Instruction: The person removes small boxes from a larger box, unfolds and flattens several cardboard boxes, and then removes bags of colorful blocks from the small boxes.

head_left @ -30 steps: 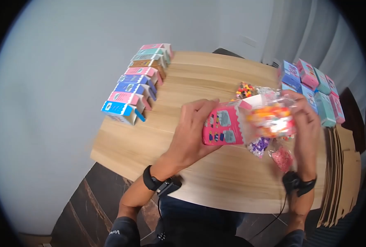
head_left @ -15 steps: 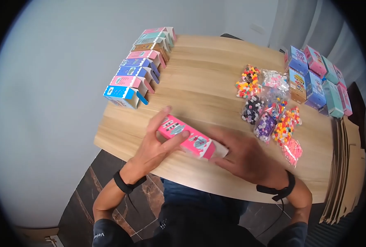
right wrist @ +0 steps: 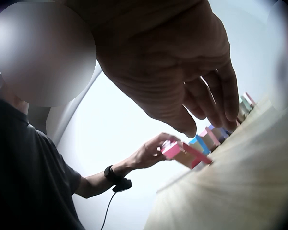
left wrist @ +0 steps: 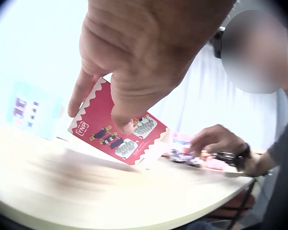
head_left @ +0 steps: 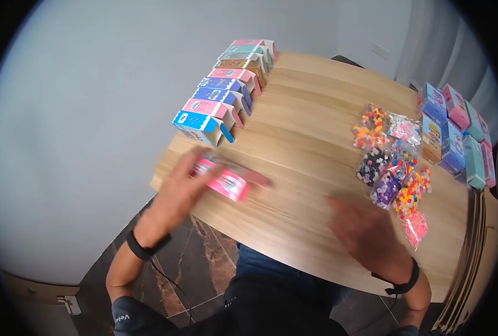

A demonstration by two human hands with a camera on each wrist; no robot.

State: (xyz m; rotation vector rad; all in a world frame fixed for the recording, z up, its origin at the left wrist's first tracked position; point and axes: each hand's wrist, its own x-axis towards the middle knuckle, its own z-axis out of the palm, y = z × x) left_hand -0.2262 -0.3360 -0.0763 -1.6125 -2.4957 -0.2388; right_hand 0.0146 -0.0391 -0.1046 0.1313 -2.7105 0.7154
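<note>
My left hand [head_left: 179, 187] holds a pink cardboard box [head_left: 226, 187] by its sides, low over the left front of the table. In the left wrist view, the thumb and fingers span the box [left wrist: 105, 127], which is tilted and has scalloped white edging and printed figures. The right wrist view shows its end flap standing out from the open end. My right hand [head_left: 366, 232], blurred, is over the table with its fingers loosely extended and nothing in them. Just beyond the pink box, a blue box [head_left: 196, 121] lies at the near end of a row of open boxes.
The row of boxes [head_left: 226, 74] runs along the table's left edge, flaps facing right. Several clear bags of small coloured pieces [head_left: 386, 187] lie to the right. Behind them stand closed boxes [head_left: 452, 147]. Flat cardboard sheets [head_left: 473, 252] lean at the right edge.
The right hand held a bag of coloured pieces at the box's open end, then touched the box, and now is off it without the bag. The left hand has carried the box left toward the row.
</note>
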